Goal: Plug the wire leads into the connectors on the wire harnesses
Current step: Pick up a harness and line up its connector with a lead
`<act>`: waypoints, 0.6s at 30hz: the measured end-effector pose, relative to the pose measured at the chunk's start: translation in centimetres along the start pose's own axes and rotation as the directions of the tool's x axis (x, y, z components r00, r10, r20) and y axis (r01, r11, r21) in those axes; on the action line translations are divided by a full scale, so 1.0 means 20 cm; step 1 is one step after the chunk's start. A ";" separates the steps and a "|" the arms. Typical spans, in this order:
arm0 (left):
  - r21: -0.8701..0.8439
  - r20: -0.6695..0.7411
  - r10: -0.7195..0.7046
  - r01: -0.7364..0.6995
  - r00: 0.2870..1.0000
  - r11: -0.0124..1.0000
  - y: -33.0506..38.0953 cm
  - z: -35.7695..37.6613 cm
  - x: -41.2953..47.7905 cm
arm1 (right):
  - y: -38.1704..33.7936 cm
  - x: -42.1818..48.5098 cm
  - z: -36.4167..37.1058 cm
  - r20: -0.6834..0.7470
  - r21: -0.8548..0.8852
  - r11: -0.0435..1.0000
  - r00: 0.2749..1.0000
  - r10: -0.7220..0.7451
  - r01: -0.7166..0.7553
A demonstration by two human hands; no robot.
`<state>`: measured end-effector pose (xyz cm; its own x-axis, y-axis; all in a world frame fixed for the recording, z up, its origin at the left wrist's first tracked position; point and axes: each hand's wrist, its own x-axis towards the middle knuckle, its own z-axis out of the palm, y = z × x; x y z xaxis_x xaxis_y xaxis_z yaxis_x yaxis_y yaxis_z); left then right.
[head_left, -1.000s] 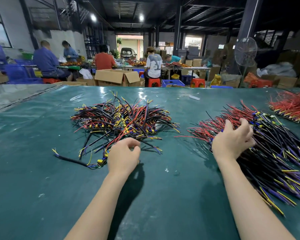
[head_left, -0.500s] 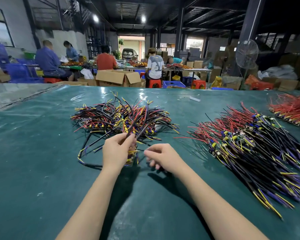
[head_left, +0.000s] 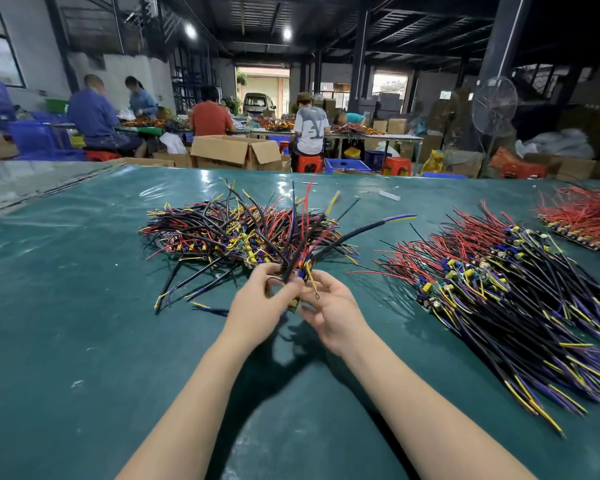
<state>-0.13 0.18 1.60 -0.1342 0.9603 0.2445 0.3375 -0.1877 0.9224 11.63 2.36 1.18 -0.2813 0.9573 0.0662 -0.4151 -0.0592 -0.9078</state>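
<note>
Right hand [head_left: 333, 315] now at left hand's [head_left: 258, 308] harness [head_left: 361, 230]

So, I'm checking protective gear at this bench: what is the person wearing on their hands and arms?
Nothing that shows. The left hand and right hand are bare, with no gloves, rings or watch visible, and both forearms are sleeveless to the frame's edge.

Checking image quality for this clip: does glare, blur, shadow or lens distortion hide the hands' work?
Head view: glare streaks the green mat at its far left. Head view: wire tips of the held harness are motion-blurred, the left hand and right hand sharp. Head view: arm shadows fall below the hands, hiding nothing. Head view: the right pillar leans from the wide lens.
</note>
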 end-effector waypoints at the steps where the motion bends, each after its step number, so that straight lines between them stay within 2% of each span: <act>1: 0.034 0.061 0.034 -0.036 0.998 0.999 0.00 0.00 0.00 | -0.01 0.00 -0.01 0.015 -0.052 0.998 1.000 -0.018 0.019; 4: 0.037 0.143 0.084 -0.090 0.986 0.995 -0.01 -0.01 0.00 | -0.07 -0.01 -0.07 0.057 -0.122 0.992 0.998 -0.006 0.013; 7: 0.097 0.075 0.079 -0.087 0.994 0.992 0.00 -0.01 0.00 | -0.12 0.00 -0.12 0.085 0.010 1.000 0.996 0.022 -0.023; 9: 0.162 0.037 0.071 -0.076 0.997 0.984 0.00 -0.02 0.01 | -0.13 0.00 -0.13 0.099 0.036 0.999 0.995 0.030 -0.034; 13: 0.323 0.032 0.064 -0.071 0.997 0.944 0.00 -0.05 0.01 | -0.10 0.01 -0.11 0.008 -0.178 0.983 0.999 0.033 -0.031; 15: 0.324 0.016 0.084 -0.085 0.996 0.942 0.00 -0.06 0.00 | -0.09 0.02 -0.12 -0.025 -0.146 0.989 0.999 0.028 -0.031; 18: 0.358 0.034 0.146 -0.149 0.989 0.922 0.00 -0.05 0.00 | -0.08 0.02 -0.12 0.009 -0.161 0.987 1.000 0.030 -0.028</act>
<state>-1.11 -0.12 1.84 -0.0514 0.9291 0.3664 0.6648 -0.2419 0.7067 14.19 3.45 1.69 -0.3014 0.9525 0.0429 -0.2629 -0.0398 -0.9640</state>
